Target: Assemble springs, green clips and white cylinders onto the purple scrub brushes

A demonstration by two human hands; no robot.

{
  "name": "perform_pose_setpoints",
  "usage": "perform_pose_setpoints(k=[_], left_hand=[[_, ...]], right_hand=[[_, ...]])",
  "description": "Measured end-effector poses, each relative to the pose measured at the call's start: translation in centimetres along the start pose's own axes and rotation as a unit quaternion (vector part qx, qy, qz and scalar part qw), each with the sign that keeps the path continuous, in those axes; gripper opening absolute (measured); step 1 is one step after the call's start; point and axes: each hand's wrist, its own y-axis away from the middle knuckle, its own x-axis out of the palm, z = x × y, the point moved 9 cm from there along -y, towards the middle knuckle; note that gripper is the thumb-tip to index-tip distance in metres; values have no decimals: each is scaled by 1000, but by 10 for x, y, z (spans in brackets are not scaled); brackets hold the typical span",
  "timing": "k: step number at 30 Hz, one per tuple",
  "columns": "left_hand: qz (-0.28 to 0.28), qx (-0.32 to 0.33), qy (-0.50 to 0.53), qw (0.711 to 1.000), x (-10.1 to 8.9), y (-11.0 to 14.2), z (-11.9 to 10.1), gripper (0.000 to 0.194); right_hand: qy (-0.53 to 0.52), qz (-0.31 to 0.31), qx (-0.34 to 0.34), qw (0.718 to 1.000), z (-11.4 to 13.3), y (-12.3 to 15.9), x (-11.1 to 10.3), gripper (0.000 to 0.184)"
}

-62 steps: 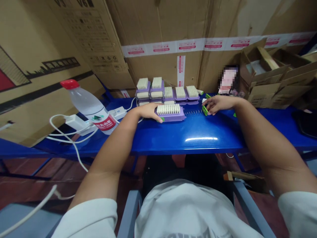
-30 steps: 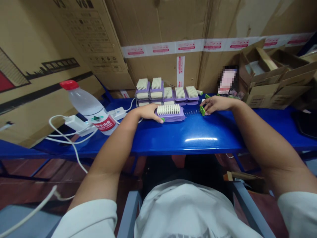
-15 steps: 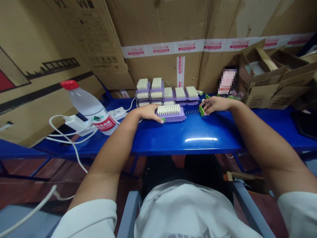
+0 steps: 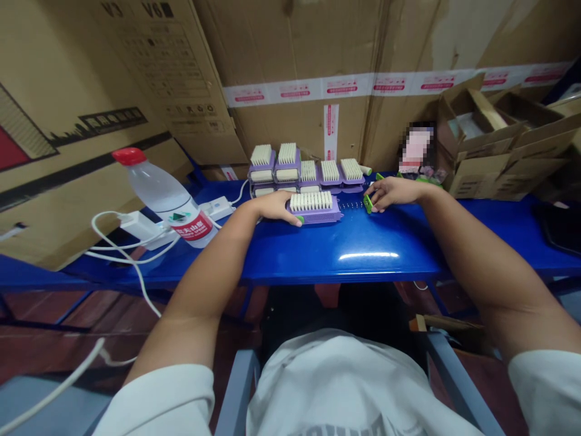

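Note:
My left hand (image 4: 278,207) grips the left end of a purple block topped with ridged cream slats (image 4: 313,209), which lies on the blue table. A bit of green shows at that end beside my thumb. To the right, my right hand (image 4: 391,192) pinches a small green piece (image 4: 367,204) between thumb and fingers, just above the table. Several tiny dark screw-like bits (image 4: 351,206) lie in the gap between the block and the green piece. Behind the block stands a row of similar purple units with cream slats (image 4: 287,158), some stacked.
A water bottle with a red cap (image 4: 167,197) stands left, beside white adapters (image 4: 140,227) and cables. Open cardboard boxes (image 4: 485,163) sit at the right, near a pixelated phone-like object (image 4: 416,148). Large cardboard (image 4: 299,42) walls the back. A dark object (image 4: 563,227) lies far right.
Almost nothing differs. The green piece in my right hand has shifted very slightly left, and the purple block has moved a hair to the right.

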Motion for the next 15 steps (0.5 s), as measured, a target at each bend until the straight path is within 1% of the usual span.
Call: perform_pose_setpoints(k=[6, 15], left_hand=[[1, 2, -1, 1000, 1, 0, -4, 103], [-5, 6, -8, 1000, 1, -1, -5, 105]], right_hand=[[1, 4, -17, 1000, 3, -2, 1, 69], [15, -4, -20, 1000, 5, -4, 4, 68]])
